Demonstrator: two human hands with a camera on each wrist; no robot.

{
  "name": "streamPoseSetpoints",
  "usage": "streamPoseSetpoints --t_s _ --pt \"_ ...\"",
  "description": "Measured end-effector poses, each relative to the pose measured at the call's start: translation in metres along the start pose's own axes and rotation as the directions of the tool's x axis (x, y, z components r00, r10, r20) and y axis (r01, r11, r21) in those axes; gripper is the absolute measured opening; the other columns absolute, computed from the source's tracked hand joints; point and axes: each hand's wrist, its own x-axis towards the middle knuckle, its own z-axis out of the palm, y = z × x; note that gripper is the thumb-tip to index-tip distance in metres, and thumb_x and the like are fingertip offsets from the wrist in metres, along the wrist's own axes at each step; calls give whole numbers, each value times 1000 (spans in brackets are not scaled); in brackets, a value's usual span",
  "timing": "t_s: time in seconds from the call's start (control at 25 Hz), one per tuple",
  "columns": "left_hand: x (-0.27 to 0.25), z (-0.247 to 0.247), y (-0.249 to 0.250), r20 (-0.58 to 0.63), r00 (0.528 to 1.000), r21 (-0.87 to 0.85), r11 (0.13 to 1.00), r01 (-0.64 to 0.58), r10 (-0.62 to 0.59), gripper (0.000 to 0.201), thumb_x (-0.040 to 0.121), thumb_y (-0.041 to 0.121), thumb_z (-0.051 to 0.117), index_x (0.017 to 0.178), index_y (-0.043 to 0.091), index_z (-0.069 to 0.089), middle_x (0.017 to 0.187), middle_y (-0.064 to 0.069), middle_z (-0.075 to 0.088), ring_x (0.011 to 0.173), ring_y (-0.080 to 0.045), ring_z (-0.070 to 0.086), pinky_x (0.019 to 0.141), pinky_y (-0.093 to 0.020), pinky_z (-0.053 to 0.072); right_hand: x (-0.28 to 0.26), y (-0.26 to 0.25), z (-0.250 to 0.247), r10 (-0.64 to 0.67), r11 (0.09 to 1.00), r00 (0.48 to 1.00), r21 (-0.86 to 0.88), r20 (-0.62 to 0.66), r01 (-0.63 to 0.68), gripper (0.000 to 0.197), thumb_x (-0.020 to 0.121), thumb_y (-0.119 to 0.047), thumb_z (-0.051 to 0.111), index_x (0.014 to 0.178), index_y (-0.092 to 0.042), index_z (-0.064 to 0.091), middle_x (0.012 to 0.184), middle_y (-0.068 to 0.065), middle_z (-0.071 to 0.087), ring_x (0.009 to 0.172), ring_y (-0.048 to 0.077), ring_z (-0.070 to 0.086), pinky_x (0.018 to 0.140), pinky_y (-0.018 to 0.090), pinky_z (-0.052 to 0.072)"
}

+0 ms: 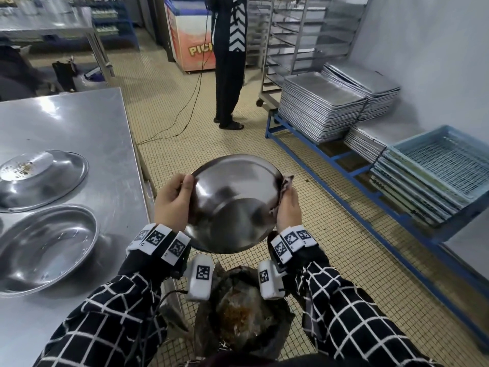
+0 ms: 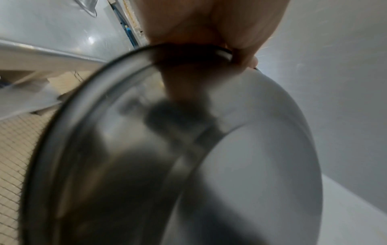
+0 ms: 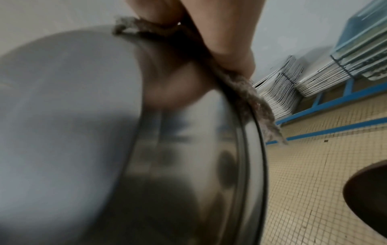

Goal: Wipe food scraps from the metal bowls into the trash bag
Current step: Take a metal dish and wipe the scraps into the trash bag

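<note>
I hold a metal bowl (image 1: 232,205) upside down and tilted, its underside facing me, above the dark trash bag (image 1: 243,311) on the floor. My left hand (image 1: 173,198) grips the bowl's left rim (image 2: 146,54). On the opposite rim my right hand (image 1: 288,207) grips too, with a grey-brown rag (image 1: 287,182) pressed between fingers and rim (image 3: 247,92). The bag holds brownish food scraps. Two more metal bowls sit on the steel table (image 1: 100,123): one upside down with crumbs on its base (image 1: 39,178), one upright (image 1: 45,247).
A person in dark clothes (image 1: 229,62) stands ahead on the tiled floor, with a black cable (image 1: 185,112) trailing beside them. Stacked metal trays (image 1: 325,102) and blue crates (image 1: 444,157) rest on a blue rack at the right. A tray trolley (image 1: 296,35) stands behind.
</note>
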Motion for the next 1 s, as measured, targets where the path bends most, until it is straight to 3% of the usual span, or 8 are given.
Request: streamPoseSetpoints --t_s 0.12,0.28,0.4,0.52,0.64,0.72,0.88,1.0 --pt "2 -2 -14 31 999 0 999 37 -37 18 98 22 47 89 28 61 80 14 58 71 12 53 72 -14 45 2 -3 -10 -112 989 993 -97 34 115 26 99 -44 31 105 -30 53 85 -15 57 74 0 53 57 15 39" --pt "3 -5 -13 229 973 -3 999 33 -32 24 97 27 47 118 35 57 98 5 68 91 -7 65 79 -24 53 17 -9 -14 -331 860 928 -349 171 371 26 99 -36 36 99 -19 55 86 -5 57 80 13 57 70 25 47" --pt "-1 0 4 342 939 99 993 -66 28 25 97 28 48 119 33 56 89 8 68 77 1 65 67 -16 52 23 -15 -8 -441 605 813 -543 379 581 31 96 -36 40 104 -13 60 99 1 59 90 12 53 82 28 43" --pt "-4 7 14 396 915 190 968 -166 79 17 95 29 52 108 31 63 86 12 67 81 0 63 71 -18 51 18 -25 3 -568 333 624 -543 537 770 41 93 -43 35 101 -13 61 96 3 58 88 15 51 81 32 44" --pt "-7 10 16 365 928 239 955 -173 76 15 95 29 52 85 29 63 76 9 64 75 -9 60 67 -21 45 10 -31 11 -629 216 487 -465 606 859 38 92 -40 34 100 -14 60 96 4 57 88 18 50 78 32 42" --pt "-8 11 16 308 949 263 953 -153 67 20 95 29 50 79 26 61 71 6 62 70 -14 58 63 -21 43 7 -30 15 -630 241 490 -449 602 861 35 91 -33 36 106 -13 60 104 6 57 94 21 51 82 36 44" --pt "-8 10 14 179 981 329 935 -133 77 27 96 32 48 79 15 61 67 -1 59 66 -22 56 59 -27 42 -7 -20 20 -713 417 578 -423 396 804 35 91 -23 39 114 -6 58 117 11 56 108 26 52 89 50 49" --pt "-6 13 12 102 989 296 946 -130 104 29 97 27 48 76 11 60 64 -3 59 64 -25 56 62 -40 46 -36 -7 29 -754 327 523 -464 397 823 36 93 -29 42 119 -11 59 124 8 55 117 26 47 101 48 39"
